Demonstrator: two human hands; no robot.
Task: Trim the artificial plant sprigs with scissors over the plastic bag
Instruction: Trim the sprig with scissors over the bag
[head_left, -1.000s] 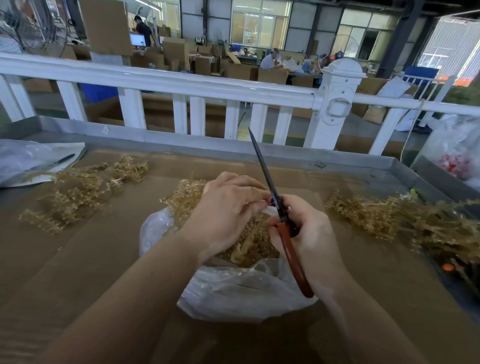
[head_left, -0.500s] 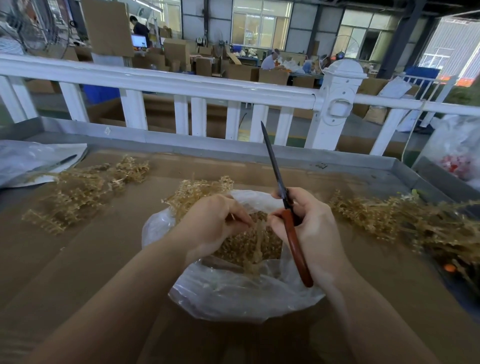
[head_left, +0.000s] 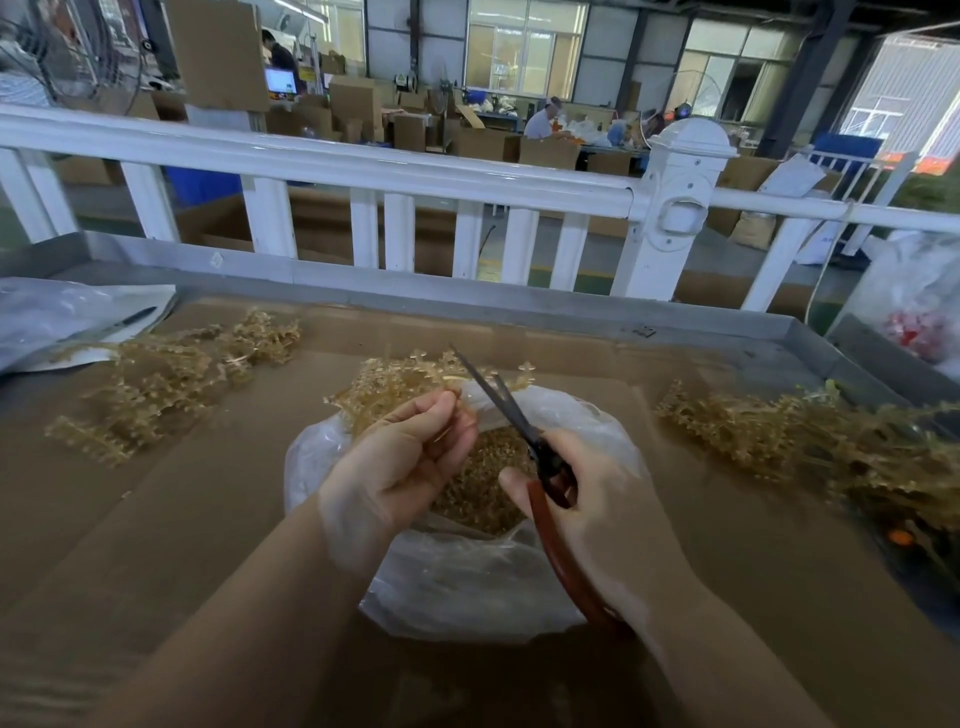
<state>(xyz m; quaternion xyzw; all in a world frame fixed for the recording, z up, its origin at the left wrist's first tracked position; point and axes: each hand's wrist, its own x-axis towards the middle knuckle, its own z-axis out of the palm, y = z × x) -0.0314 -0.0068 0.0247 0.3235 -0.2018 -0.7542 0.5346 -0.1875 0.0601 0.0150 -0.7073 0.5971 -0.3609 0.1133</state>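
At frame centre, left hand (head_left: 400, 462) pinches a sprig (head_left: 395, 387) above the plastic bag (head_left: 467, 587) rim; right hand (head_left: 597, 499) grips scissors (head_left: 524, 431), blades slightly parted.

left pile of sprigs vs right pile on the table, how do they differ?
The left pile lies spread loosely, partly against a grey plastic bag at the table's far left. The right pile looks bigger and denser, runs off toward the right edge, and has an orange bit in it. Both are golden-tan sprigs on the brown cardboard, touched by neither hand.
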